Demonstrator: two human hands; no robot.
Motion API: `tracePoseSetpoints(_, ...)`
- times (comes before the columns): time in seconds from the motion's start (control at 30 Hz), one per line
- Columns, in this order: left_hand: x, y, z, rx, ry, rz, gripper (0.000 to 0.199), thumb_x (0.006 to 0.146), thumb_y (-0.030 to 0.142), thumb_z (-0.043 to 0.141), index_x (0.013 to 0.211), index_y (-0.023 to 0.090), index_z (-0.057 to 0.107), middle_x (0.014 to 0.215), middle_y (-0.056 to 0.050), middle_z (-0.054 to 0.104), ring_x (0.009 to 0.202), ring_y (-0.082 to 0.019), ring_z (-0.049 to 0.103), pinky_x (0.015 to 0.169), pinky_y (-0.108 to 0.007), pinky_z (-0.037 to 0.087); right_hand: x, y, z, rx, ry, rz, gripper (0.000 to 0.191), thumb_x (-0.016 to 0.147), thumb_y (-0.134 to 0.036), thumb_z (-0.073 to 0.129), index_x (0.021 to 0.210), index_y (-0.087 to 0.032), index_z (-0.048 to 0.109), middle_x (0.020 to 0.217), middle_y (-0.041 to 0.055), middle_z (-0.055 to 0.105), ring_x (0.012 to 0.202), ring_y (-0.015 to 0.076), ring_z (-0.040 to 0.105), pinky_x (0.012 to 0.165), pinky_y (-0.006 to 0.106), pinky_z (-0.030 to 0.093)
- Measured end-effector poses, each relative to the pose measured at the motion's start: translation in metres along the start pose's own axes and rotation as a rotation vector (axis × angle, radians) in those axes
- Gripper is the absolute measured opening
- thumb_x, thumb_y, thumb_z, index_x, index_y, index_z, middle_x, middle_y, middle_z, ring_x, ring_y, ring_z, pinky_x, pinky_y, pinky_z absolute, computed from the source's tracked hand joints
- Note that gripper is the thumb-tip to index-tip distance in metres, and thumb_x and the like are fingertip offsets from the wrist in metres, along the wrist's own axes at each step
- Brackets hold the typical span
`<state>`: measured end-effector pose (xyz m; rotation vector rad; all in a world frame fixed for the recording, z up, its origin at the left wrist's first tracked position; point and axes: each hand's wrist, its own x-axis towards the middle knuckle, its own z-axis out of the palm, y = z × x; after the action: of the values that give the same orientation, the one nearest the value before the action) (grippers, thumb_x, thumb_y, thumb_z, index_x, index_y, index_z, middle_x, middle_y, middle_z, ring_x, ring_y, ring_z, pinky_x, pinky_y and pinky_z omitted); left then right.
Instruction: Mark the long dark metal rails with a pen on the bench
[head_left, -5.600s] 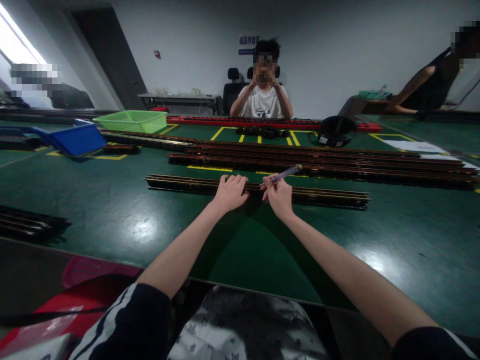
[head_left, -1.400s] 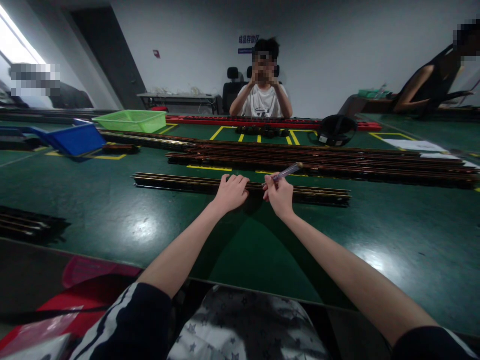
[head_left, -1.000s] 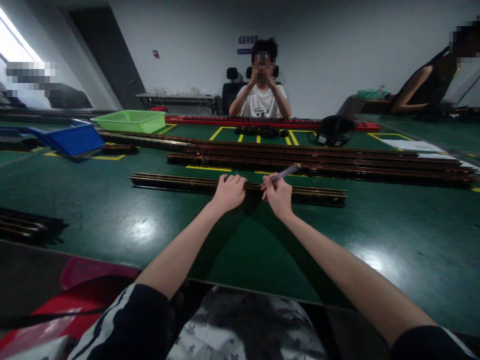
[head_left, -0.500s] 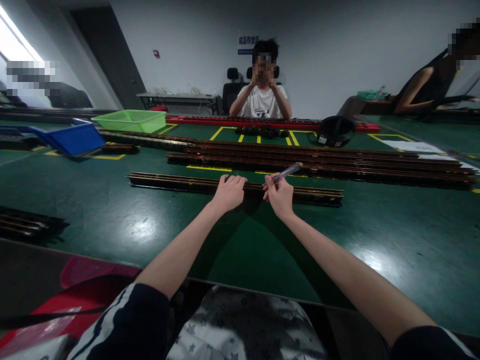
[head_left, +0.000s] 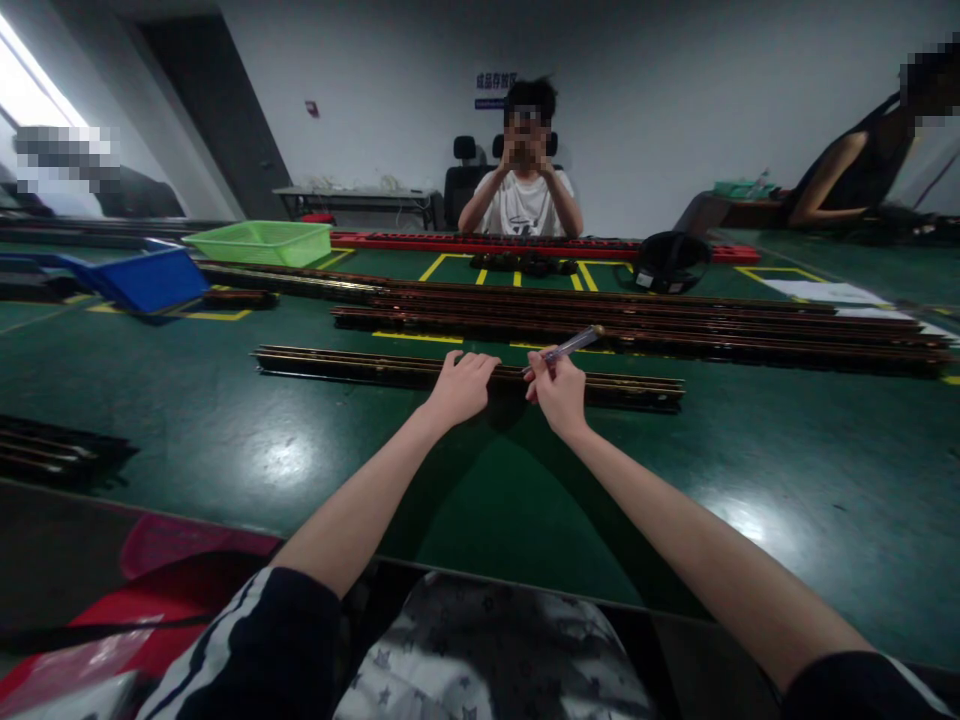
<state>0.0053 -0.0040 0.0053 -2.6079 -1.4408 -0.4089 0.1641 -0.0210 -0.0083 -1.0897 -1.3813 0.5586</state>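
Observation:
A long dark strip assembly (head_left: 337,365) with brass-coloured edges lies across the green table (head_left: 480,510) in front of me. My left hand (head_left: 463,387) rests on its middle, fingers curled over the strip. Just to the right, my right hand (head_left: 556,390) is closed around a clear pen-like tool (head_left: 576,343), whose tip points down and left toward the strip. The tool's tip is partly hidden by my fingers. Beyond the hands lies a bundle of longer dark strips (head_left: 637,325).
A blue tray (head_left: 150,278) and a green basket (head_left: 259,243) stand at the back left. More strips (head_left: 60,447) lie at the left edge. A black round container (head_left: 671,262) and papers (head_left: 825,292) are back right. A person (head_left: 525,195) sits opposite.
My left hand's fingers have shifted slightly to the right along the strip. My right hand and the tool have hardly moved.

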Motion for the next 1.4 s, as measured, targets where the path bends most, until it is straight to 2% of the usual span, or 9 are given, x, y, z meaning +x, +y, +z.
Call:
tracePoseSetpoints(0.2, -0.001, -0.0031, 0.0018, -0.013, 0.018, -0.011, 0.046, 0.084, 0.008, 0.035, 0.126, 0.014, 0.053, 0.128, -0.009, 0.06, 0.119, -0.022, 0.052, 0.105, -0.042, 0.032, 0.0001, 0.0009, 0.0007, 0.018, -0.037, -0.001, 0.043, 0.083, -0.06, 0.052, 0.079, -0.017, 0.05, 0.06, 0.0002, 0.059, 0.038, 0.0092, 0.053, 0.034, 0.018, 0.042)
tracePoseSetpoints(0.33, -0.0011, -0.0021, 0.0002, -0.027, 0.0, -0.015, 0.041, 0.087, 0.02, 0.04, 0.125, 0.014, 0.053, 0.127, -0.011, 0.06, 0.117, -0.024, 0.052, 0.102, -0.043, 0.034, 0.0009, 0.0027, 0.0006, 0.02, -0.035, -0.01, 0.043, 0.083, -0.06, 0.051, 0.079, -0.017, 0.05, 0.061, 0.0002, 0.06, 0.038, 0.009, 0.053, 0.034, 0.018, 0.041)
tracePoseSetpoints(0.53, -0.0006, -0.001, 0.0027, -0.003, 0.033, -0.012, 0.035, 0.09, 0.033, 0.045, 0.119, 0.016, 0.054, 0.122, -0.011, 0.062, 0.112, -0.026, 0.054, 0.098, -0.043, 0.035, 0.0011, 0.0013, 0.0003, -0.008, -0.02, -0.013, 0.045, 0.083, -0.062, 0.051, 0.077, -0.018, 0.05, 0.059, 0.0005, 0.06, 0.037, 0.009, 0.053, 0.034, 0.018, 0.04)
tracePoseSetpoints(0.73, 0.0006, 0.0004, 0.0039, 0.024, 0.043, -0.026, 0.033, 0.092, 0.034, 0.044, 0.116, 0.014, 0.055, 0.117, -0.011, 0.063, 0.109, -0.026, 0.055, 0.096, -0.042, 0.035, 0.0008, 0.0014, 0.0004, 0.009, -0.022, -0.017, 0.045, 0.082, -0.062, 0.051, 0.079, -0.017, 0.05, 0.061, 0.0008, 0.06, 0.038, 0.0093, 0.053, 0.035, 0.019, 0.041)
tracePoseSetpoints(0.97, 0.0012, 0.0013, 0.0016, 0.047, 0.041, -0.032, 0.028, 0.091, 0.034, 0.045, 0.112, 0.018, 0.055, 0.115, -0.01, 0.064, 0.108, -0.026, 0.056, 0.097, -0.042, 0.033, 0.0011, 0.0041, 0.0016, 0.011, 0.001, -0.025, 0.045, 0.083, -0.062, 0.051, 0.08, -0.017, 0.05, 0.06, 0.0001, 0.06, 0.037, 0.0087, 0.052, 0.034, 0.018, 0.04)
tracePoseSetpoints(1.4, 0.0019, -0.0021, 0.0038, 0.06, 0.05, -0.053, 0.03, 0.089, 0.032, 0.044, 0.11, 0.014, 0.056, 0.111, -0.012, 0.064, 0.106, -0.027, 0.056, 0.097, -0.043, 0.035, -0.0002, -0.0008, 0.0012, 0.005, -0.025, -0.018, 0.044, 0.083, -0.062, 0.05, 0.078, -0.018, 0.049, 0.061, 0.0009, 0.06, 0.038, 0.0107, 0.054, 0.034, 0.02, 0.041)
